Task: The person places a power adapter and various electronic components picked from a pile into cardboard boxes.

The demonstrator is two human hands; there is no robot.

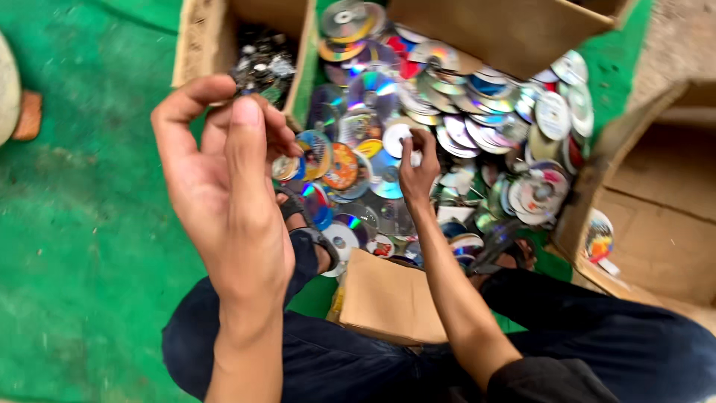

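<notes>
A big heap of compact discs (pixel 455 112), shiny, white and printed, lies on the green mat in front of me. My right hand (pixel 418 173) reaches into the middle of the heap, its fingertips pinched on a white disc (pixel 395 139). My left hand (pixel 224 172) is raised close to the camera at the left, its back towards me, with the fingers curled and the thumb upright. Whether it holds anything is hidden behind the fingers. A small orange disc (pixel 342 166) lies just beyond it.
An open cardboard box (pixel 195 45) at the top left holds small dark scraps (pixel 261 63). Another box (pixel 507 33) overhangs the heap. A third (pixel 656 209) at the right holds one disc (pixel 599 236). Flat cardboard (pixel 388 302) rests on my legs. Green mat (pixel 82 224) spreads left.
</notes>
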